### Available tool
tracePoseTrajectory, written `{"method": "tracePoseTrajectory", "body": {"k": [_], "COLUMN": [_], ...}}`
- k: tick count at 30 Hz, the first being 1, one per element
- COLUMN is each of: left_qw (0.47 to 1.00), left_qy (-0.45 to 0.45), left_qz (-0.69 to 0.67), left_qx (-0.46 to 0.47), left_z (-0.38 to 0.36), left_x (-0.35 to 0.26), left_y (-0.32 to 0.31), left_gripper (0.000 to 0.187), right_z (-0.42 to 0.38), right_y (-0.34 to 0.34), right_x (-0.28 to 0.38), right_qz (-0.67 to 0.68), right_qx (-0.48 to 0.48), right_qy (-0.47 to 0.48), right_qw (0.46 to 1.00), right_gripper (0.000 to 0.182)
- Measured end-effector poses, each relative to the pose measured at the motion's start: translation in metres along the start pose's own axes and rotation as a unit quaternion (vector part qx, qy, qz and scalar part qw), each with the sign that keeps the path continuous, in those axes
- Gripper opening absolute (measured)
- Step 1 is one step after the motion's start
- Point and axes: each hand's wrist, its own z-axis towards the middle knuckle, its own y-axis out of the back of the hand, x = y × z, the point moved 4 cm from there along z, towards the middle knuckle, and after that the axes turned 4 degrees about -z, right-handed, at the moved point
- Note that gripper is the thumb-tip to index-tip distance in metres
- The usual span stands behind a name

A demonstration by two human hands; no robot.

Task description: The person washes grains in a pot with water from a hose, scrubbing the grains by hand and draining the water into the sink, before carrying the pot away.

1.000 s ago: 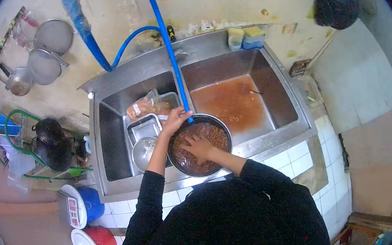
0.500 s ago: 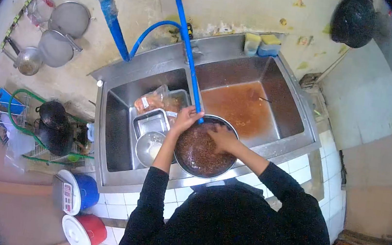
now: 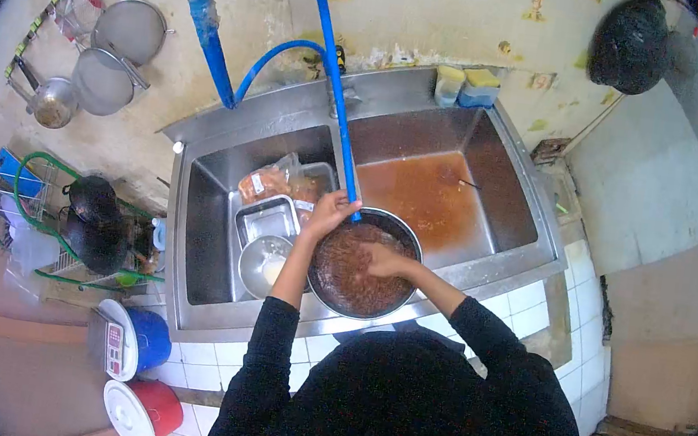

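My left hand (image 3: 331, 214) is closed around the lower end of a blue hose (image 3: 343, 130), which points into a round dark pan (image 3: 418, 266). The pan stands at the front of the sink, over the divider, and holds murky brown water (image 3: 350, 279). Inside it, my right hand (image 3: 385, 262) dips its outstretched fingers into the water; the fingertips are partly hidden below the surface. What lies at the pan's bottom cannot be made out.
The left basin has a metal bowl (image 3: 263, 262), a rectangular steel tray (image 3: 269, 215) and packaged food (image 3: 264, 181). Brown water (image 3: 422, 192) covers the right basin's floor. Sponges (image 3: 481, 79) sit on the back rim. Lidded blue (image 3: 149, 340) and red (image 3: 158, 408) buckets stand at left.
My right hand has shifted slightly left and deeper into the brown water, with its fingers less visible. The left hand stays on the hose end.
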Motion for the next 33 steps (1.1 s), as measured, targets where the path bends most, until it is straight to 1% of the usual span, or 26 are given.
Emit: {"method": "tracePoseTrajectory", "body": {"k": [1,2,3,4,6,7,9,10,11,12,13,14,15,17,19,20,21,22,23,25,26,28,29,31,32,33], "left_qw": [1.000,1.000,1.000,1.000,1.000,0.999,1.000,1.000,1.000,1.000,1.000,1.000,1.000,1.000,1.000,1.000,1.000,0.999,0.999,0.999,0.999,0.999,0.999,1.000,1.000,0.999], "left_qy": [0.000,0.002,-0.005,-0.012,-0.009,-0.006,-0.005,-0.007,-0.007,-0.002,0.002,0.001,-0.004,-0.006,-0.004,-0.002,0.000,0.002,0.002,-0.021,-0.021,-0.034,-0.035,-0.026,-0.027,-0.028], "left_qz": [0.004,0.003,0.001,0.000,-0.017,-0.034,-0.026,-0.018,-0.019,-0.008,0.003,0.003,0.018,0.030,0.024,0.022,0.027,0.032,0.032,-0.045,-0.045,0.011,0.011,-0.011,-0.007,0.021], "left_qx": [-0.004,-0.003,-0.010,-0.016,-0.017,-0.019,-0.015,-0.009,-0.011,-0.009,-0.008,-0.011,-0.006,-0.004,0.000,0.000,0.001,0.001,0.003,0.002,0.002,-0.010,-0.011,-0.004,-0.002,-0.001], "left_z": [0.000,0.001,0.000,-0.001,-0.001,-0.004,-0.007,-0.007,-0.006,-0.006,-0.007,-0.007,-0.007,-0.008,-0.007,-0.006,-0.005,-0.005,-0.004,-0.005,-0.005,-0.003,-0.003,-0.005,-0.004,-0.003], "left_x": [0.003,0.005,0.003,0.002,-0.003,-0.005,-0.010,-0.012,-0.014,-0.016,-0.017,-0.019,-0.021,-0.021,-0.018,-0.016,-0.016,-0.015,-0.014,-0.011,-0.009,-0.007,-0.006,-0.009,-0.011,-0.010], "left_y": [0.000,0.000,0.000,-0.001,-0.003,-0.004,-0.004,-0.004,-0.004,-0.004,-0.005,-0.005,-0.005,-0.004,-0.004,-0.004,-0.004,-0.004,-0.005,-0.007,-0.007,-0.004,-0.004,-0.005,-0.003,-0.003], "left_gripper": [0.031,0.031,0.031,0.032,0.032,0.032,0.032,0.031,0.031,0.031,0.030,0.030,0.030,0.029,0.029,0.029,0.030,0.030,0.030,0.025,0.025,0.025,0.025,0.025,0.025,0.025], "right_z": [-0.001,0.001,0.002,0.005,0.013,0.018,0.033,0.048,0.052,0.053,0.045,0.037,0.044,0.050,0.022,0.005,-0.005,0.005,0.016,0.034,0.042,0.061,0.061,0.054,0.056,0.056], "right_y": [-0.009,-0.019,-0.025,-0.026,-0.022,-0.022,-0.018,-0.016,-0.018,-0.012,0.001,0.010,0.019,0.008,0.003,0.001,-0.006,-0.023,-0.029,-0.039,-0.045,-0.037,-0.032,-0.012,-0.006,-0.005], "right_x": [-0.001,0.006,0.019,0.024,0.029,0.027,0.018,0.001,-0.008,-0.015,0.002,0.015,0.002,-0.047,-0.032,-0.001,0.021,0.013,0.006,0.000,-0.001,-0.008,-0.007,0.013,0.016,0.012], "right_qz": [0.002,-0.143,-0.283,-0.280,-0.483,-0.481,-0.475,-0.482,-0.483,-0.455,-0.424,-0.353,-0.356,-0.325,-0.260,-0.412,-0.551,-0.612,-0.611,-0.602,-0.597,-0.523,-0.524,-0.406,-0.405,-0.418], "right_qx": [0.002,-0.034,-0.070,-0.070,-0.072,-0.069,-0.065,-0.010,-0.009,-0.086,-0.163,-0.053,-0.052,0.214,0.163,0.117,0.065,0.076,0.075,0.009,-0.013,0.033,0.033,-0.056,-0.060,0.046], "right_qy": [-0.003,0.076,0.152,0.151,0.071,0.071,0.052,-0.062,-0.061,-0.119,-0.175,-0.152,-0.149,-0.155,-0.063,0.005,0.072,0.060,0.058,0.136,0.162,-0.050,-0.049,-0.101,-0.099,-0.127], "right_qw": [1.000,0.986,0.944,0.945,0.870,0.871,0.876,0.874,0.874,0.878,0.873,0.922,0.921,0.908,0.950,0.904,0.829,0.785,0.786,0.787,0.785,0.850,0.850,0.907,0.907,0.898], "right_gripper": [0.069,0.072,0.074,0.074,0.073,0.073,0.062,0.044,0.044,0.038,0.032,0.032,0.032,0.046,0.068,0.063,0.059,0.049,0.049,0.042,0.041,0.034,0.034,0.025,0.025,0.032]}}
